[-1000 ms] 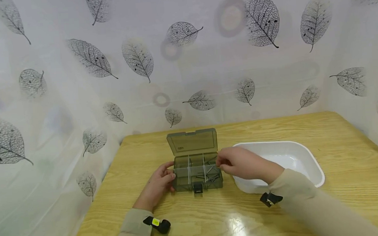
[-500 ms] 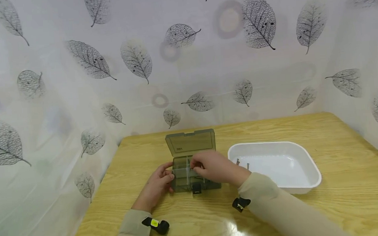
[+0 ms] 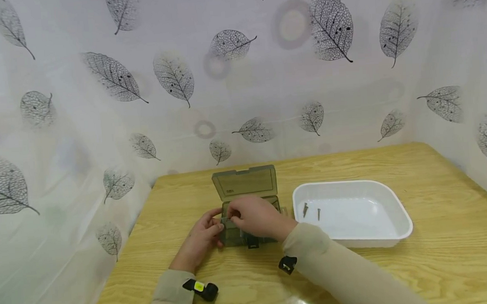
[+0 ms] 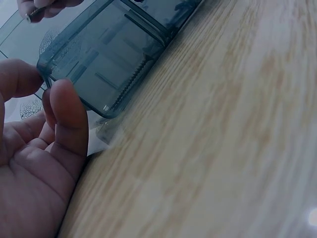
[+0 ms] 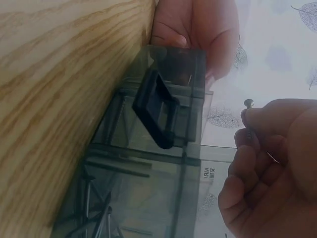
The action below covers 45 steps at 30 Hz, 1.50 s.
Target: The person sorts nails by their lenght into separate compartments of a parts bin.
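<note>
A smoky translucent compartment box (image 3: 228,239) stands on the table with its lid (image 3: 245,183) raised. At its left wall, my left hand (image 3: 200,238) grips the corner between thumb and fingers. My right hand (image 3: 256,216) is over the left part of the box and pinches a screw (image 5: 248,103), its round head showing above the fingertips in the right wrist view. One long screw (image 4: 131,82) lies inside the compartment nearest the left hand. Several more screws (image 5: 101,210) lie in another compartment. The right hand hides much of the box in the head view.
A white tray (image 3: 392,229) stands to the right of the box, with a few screws (image 3: 319,214) at its left end. The wooden table (image 3: 251,286) meets a leaf-printed sheet at the back and sides. A black latch (image 5: 153,109) juts from the box's front.
My right hand has moved left from the box's right side to above its left compartments, uncovering the screws in the tray. The left hand keeps its grip on the box.
</note>
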Available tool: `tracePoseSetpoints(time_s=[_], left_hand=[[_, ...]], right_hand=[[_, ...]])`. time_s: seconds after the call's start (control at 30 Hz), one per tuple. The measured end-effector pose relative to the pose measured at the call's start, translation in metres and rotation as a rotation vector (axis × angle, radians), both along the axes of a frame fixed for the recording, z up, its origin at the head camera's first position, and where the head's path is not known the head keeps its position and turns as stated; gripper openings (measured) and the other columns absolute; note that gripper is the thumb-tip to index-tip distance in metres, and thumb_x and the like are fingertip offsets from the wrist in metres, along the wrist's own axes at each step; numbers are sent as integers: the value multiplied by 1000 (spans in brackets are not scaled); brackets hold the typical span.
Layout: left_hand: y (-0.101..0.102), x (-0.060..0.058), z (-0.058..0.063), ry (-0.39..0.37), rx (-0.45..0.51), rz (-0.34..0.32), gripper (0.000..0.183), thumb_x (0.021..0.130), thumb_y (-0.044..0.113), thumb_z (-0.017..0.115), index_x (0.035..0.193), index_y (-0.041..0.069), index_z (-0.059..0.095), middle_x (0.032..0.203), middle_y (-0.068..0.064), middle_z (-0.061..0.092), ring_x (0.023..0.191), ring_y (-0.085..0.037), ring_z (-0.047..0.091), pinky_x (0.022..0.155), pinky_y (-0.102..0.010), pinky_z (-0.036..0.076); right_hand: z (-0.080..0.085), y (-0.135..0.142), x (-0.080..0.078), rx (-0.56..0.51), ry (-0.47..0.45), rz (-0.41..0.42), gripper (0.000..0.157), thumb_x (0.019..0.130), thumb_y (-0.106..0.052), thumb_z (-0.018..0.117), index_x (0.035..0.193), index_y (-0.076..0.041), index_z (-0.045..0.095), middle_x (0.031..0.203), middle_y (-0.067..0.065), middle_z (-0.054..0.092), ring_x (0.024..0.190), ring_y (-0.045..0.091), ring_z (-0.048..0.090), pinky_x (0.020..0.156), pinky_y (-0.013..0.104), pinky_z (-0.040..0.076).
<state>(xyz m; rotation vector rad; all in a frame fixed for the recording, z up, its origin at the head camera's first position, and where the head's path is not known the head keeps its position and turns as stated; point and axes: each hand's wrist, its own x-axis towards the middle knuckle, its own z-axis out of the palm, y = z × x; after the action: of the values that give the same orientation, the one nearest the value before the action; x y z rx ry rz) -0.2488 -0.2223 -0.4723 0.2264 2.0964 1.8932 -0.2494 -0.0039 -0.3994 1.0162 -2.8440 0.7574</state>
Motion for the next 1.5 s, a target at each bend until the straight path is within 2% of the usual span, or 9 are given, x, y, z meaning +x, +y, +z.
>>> tracePoseSetpoints(time_s=[0.37, 0.57, 0.73, 0.9, 1.13, 1.37, 1.5], left_hand=[[0, -1, -2, -6, -16, -1, 57, 100, 8, 56, 153, 8, 35, 112, -18, 53, 85, -24, 56, 66, -32, 54], [1, -1, 0, -4, -21, 7, 56, 100, 9, 57, 153, 9, 37, 113, -19, 54, 86, -24, 56, 66, -32, 53], [2, -1, 0, -5, -16, 18, 56, 100, 8, 57, 152, 8, 37, 110, -16, 53, 84, -24, 55, 66, -33, 54], [1, 0, -1, -1, -21, 26, 56, 100, 7, 56, 153, 9, 38, 107, -13, 51, 82, -23, 52, 65, -33, 54], [2, 2, -1, -8, -10, 38, 55, 100, 5, 55, 152, 8, 38, 107, -12, 50, 81, -23, 51, 64, -33, 53], [3, 1, -1, -3, -26, 36, 56, 100, 7, 57, 152, 9, 39, 106, -12, 50, 80, -23, 52, 66, -35, 54], [2, 1, -1, 1, -27, 35, 55, 100, 7, 57, 152, 9, 38, 106, -12, 50, 82, -23, 52, 66, -34, 54]], right_hand=[[-1, 7, 2, -34, -37, -10, 14, 96, -21, 67, 108, -17, 73, 104, -10, 65, 96, 9, 62, 84, 32, 53], [0, 23, 3, -10, 4, -30, 16, 95, -26, 68, 109, -19, 73, 106, -9, 64, 96, 9, 61, 84, 33, 53], [1, 42, 4, -10, 0, -42, 18, 95, -27, 69, 112, -20, 72, 108, -9, 62, 97, 10, 61, 85, 32, 52], [5, 61, 10, 0, -10, -76, 20, 97, -29, 69, 114, -21, 72, 114, -7, 61, 94, 12, 62, 80, 34, 53], [1, 97, 19, -36, 34, -113, 23, 96, -26, 70, 118, -19, 71, 113, -4, 60, 88, 11, 59, 75, 34, 52], [-3, 135, 29, -45, 111, -141, 19, 96, -20, 69, 114, -16, 71, 110, -4, 61, 87, 14, 59, 73, 34, 52], [-5, 153, 33, -33, 95, -162, 21, 95, -20, 69, 116, -16, 71, 114, -5, 61, 89, 16, 60, 74, 35, 52]])
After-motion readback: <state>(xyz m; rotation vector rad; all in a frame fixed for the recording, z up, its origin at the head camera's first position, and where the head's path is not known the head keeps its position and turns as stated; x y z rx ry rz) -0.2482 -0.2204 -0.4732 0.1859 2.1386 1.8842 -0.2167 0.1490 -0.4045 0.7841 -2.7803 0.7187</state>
